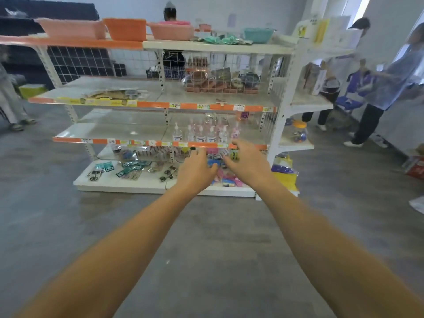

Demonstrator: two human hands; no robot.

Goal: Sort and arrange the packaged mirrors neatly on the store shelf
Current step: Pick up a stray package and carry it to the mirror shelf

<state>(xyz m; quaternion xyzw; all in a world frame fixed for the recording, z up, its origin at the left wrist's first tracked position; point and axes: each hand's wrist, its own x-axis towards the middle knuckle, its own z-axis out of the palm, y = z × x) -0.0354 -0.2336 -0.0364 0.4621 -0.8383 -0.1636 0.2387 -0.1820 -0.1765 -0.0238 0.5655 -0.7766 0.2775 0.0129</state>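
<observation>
Step in hand, by judgement: reach toward stock, no sorting begun.

Left hand (197,169): extended at bottom shelf (119,183), fingers loosely curled; grip on anything: cannot tell.

Right hand (246,160): beside it, fingers spread and relaxed, nothing visibly pinched.

Packaged mirrors (226,179): likely small pink and blue flat packs in glossy film, jumbled on bottom shelf just beyond both hands; blurred, identity uncertain.

Next move calls for: firm hold on slippery wrap, then squaring packs into rows.

Adjacent: clear pump bottles (206,134) on shelf above, hard plastic, upright; teal carded items (128,168) to left.
</observation>
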